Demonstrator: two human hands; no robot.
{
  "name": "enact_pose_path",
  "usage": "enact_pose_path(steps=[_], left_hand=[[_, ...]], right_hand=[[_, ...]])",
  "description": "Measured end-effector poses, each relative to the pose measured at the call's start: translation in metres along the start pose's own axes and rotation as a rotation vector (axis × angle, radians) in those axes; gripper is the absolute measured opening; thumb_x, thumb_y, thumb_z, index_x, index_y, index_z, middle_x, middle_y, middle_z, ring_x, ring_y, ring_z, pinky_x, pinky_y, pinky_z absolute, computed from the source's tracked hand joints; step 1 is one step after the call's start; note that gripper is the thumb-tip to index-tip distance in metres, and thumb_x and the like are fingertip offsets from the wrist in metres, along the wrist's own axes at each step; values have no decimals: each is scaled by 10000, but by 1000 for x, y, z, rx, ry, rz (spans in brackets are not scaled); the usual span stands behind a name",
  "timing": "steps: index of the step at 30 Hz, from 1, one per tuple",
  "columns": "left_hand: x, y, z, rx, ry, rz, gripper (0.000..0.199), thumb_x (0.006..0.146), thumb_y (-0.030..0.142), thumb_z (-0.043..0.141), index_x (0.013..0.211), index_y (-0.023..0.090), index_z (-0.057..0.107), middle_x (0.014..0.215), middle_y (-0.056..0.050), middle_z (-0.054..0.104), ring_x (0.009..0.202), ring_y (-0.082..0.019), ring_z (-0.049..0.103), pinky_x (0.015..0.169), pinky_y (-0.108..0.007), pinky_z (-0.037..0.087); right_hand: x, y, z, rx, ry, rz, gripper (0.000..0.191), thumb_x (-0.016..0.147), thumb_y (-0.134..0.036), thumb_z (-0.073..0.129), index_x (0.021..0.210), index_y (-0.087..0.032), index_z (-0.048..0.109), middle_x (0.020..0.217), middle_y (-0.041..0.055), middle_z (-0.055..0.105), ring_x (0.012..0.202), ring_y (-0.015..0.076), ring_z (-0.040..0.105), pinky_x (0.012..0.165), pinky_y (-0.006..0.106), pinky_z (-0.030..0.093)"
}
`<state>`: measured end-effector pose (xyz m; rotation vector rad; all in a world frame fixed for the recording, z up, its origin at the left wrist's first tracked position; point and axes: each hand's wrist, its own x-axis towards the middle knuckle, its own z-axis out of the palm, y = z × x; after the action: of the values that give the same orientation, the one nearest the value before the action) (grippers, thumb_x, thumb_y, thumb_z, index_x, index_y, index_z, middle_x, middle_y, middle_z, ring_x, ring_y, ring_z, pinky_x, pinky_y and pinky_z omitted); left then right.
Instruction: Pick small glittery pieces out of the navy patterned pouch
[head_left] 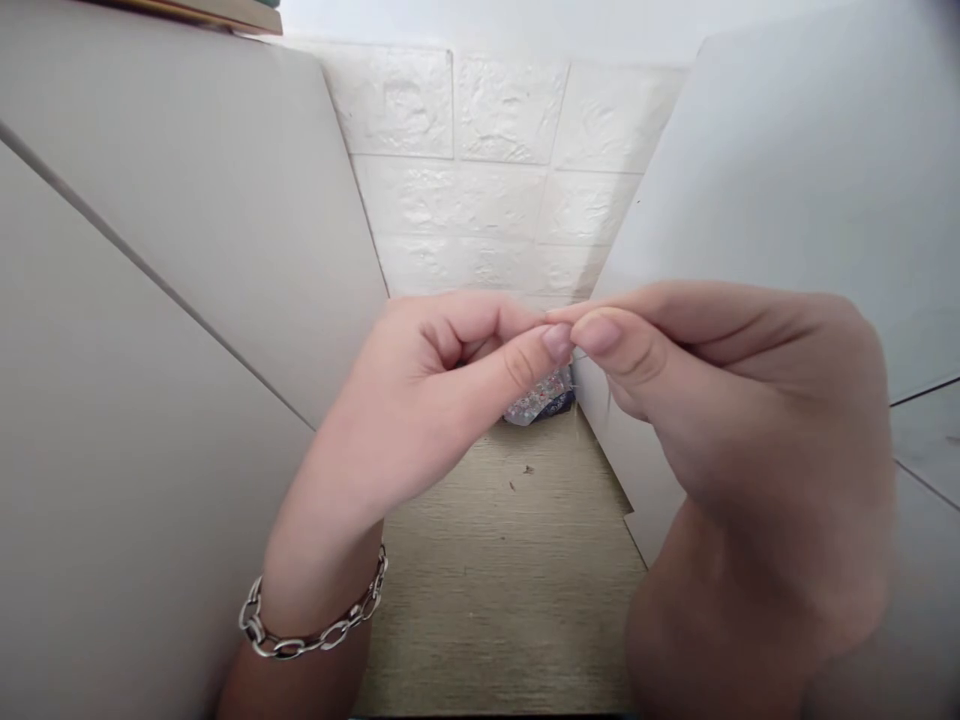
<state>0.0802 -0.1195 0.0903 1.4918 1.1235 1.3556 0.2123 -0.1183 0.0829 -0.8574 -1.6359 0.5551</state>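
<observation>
Both hands meet at the centre of the head view, thumb tips nearly touching. My left hand (450, 385) is pinched, thumb against curled fingers, with a silver chain bracelet (315, 640) round the wrist. My right hand (720, 390) is pinched too, its thumb against the forefinger. Whatever lies between the fingertips, if anything, is too small or hidden to name. Below and behind the fingertips, a glittery, multicoloured item with a dark blue part (541, 398) rests at the far end of the floor, partly covered by my hands.
White panels (187, 200) rise on the left and right (780, 180) of a narrow wood-grain floor (495, 600). White brick-patterned wall (502, 110) stands at the back. Small dark bits (529, 469) lie on the floor. A flat brown-edged object (225, 12) is at the top left.
</observation>
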Motion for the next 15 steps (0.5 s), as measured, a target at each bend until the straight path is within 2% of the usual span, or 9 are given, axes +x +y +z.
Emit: enact_pose_path(steps=[2,6,11,15], left_hand=[[2,-3,0,132,-7,83,161,696,261,577,572,169,622,419,31,340,411,-27,339,362,-154,223],[7,-7,0,112,-45,35,182,687,257,582,541,147,575,448,30,350,440,-29,382,362,-135,221],[10,-12,5,16,-32,-31,215,686,216,584,506,127,505,475,29,378,461,-28,391,370,-136,214],[12,-15,8,88,-49,16,241,710,244,557,511,126,488,471,32,367,447,-23,357,380,-139,222]], right_hand=[[1,1,-2,-32,-29,18,125,733,-268,543,699,-288,662,504,-78,539,482,4,457,404,104,356],[5,3,-6,-18,-72,102,208,715,-275,556,527,-201,604,449,-44,470,467,33,439,388,154,302],[9,11,-10,37,-147,160,193,700,-244,574,515,-192,589,492,-37,514,533,60,483,432,177,316],[9,14,-13,-94,-175,166,241,721,-241,543,489,-182,568,500,-32,512,546,63,487,442,182,314]])
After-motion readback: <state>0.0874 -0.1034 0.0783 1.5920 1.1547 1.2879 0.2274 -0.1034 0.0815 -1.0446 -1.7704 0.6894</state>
